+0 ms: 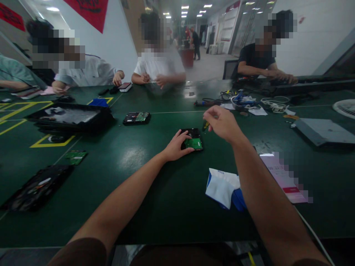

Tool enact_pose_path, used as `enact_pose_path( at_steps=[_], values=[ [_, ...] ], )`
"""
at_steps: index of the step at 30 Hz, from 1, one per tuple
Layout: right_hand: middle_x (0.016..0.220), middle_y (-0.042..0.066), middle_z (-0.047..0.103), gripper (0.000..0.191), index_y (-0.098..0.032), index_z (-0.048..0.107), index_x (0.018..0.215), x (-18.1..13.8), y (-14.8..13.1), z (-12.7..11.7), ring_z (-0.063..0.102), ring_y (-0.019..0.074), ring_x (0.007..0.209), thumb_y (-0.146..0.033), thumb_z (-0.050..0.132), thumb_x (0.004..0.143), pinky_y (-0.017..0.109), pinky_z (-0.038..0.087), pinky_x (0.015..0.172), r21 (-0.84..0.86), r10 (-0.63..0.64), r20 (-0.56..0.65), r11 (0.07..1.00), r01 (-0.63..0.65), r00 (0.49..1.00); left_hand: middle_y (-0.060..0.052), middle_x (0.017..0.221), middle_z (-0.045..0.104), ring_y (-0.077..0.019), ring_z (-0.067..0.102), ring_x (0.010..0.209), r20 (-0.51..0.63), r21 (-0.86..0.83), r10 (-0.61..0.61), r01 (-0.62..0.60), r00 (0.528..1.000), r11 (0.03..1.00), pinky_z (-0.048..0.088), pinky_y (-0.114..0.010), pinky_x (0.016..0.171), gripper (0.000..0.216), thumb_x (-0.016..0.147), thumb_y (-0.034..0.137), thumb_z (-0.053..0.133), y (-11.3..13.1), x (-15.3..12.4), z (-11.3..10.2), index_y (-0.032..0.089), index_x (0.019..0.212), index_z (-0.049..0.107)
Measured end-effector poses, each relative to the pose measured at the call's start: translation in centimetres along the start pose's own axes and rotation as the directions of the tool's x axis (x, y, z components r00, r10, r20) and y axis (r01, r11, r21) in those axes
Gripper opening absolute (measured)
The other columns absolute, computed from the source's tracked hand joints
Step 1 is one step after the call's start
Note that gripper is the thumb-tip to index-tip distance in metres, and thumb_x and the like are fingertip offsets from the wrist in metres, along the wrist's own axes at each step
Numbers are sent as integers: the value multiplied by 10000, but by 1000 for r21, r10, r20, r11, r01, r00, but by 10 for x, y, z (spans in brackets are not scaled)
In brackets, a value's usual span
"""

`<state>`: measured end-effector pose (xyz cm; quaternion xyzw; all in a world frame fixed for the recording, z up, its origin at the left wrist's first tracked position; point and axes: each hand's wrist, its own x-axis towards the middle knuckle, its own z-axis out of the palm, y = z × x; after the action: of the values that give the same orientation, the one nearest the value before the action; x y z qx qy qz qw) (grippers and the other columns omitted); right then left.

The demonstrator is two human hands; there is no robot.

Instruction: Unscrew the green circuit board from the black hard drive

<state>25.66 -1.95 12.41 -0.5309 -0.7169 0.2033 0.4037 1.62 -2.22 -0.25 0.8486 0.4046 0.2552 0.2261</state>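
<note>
My left hand (179,146) lies with its fingers spread over a hard drive (195,144), which rests flat on the green table with its green circuit board facing up. The fingers hide part of its left side. Just right of the drive, my right hand (222,122) is closed in a pinch on a small yellow-and-black screwdriver (205,126), pointing down. Its tip, close to the drive's upper right corner, is too small to make out. A second hard drive (136,118) sits farther off to the left.
A black tray (72,118) and a loose circuit board (76,157) are on the left. White-and-blue gloves (223,186) and a phone-like screen (285,177) lie beside my right forearm. Cables (244,99) and a grey metal case (324,131) are at right. Several people sit opposite.
</note>
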Motion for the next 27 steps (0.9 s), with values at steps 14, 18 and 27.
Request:
enact_pose_path(
  at_steps=[14,18,27],
  values=[
    [1017,74,790,209,-221,671,1014,-1,-2,-1,636,133,568,-422,618,993,327,515,617,1,41,-56,999,-41,998,-141,1722,357,-374,86,1659,21,-2,-34,34,999,999,211,-631,1309,637,907,555,737,0,0,-1,238,1432,564],
    [899,60,775,311,-230,688,1113,0,3,1,666,150,596,-489,531,1042,313,531,602,78,6,34,997,-9,999,-133,1718,366,-374,86,1659,18,-7,-34,34,999,999,209,-640,1308,624,908,542,742,2,0,-2,245,1429,569],
    [922,79,783,195,-210,710,886,-3,-6,-3,688,194,707,-395,683,944,366,536,711,-111,5,-76,994,-14,997,-136,1716,370,-375,87,1659,15,-8,-36,37,999,999,209,-635,1307,631,903,535,749,0,0,-1,244,1430,560]
  ],
)
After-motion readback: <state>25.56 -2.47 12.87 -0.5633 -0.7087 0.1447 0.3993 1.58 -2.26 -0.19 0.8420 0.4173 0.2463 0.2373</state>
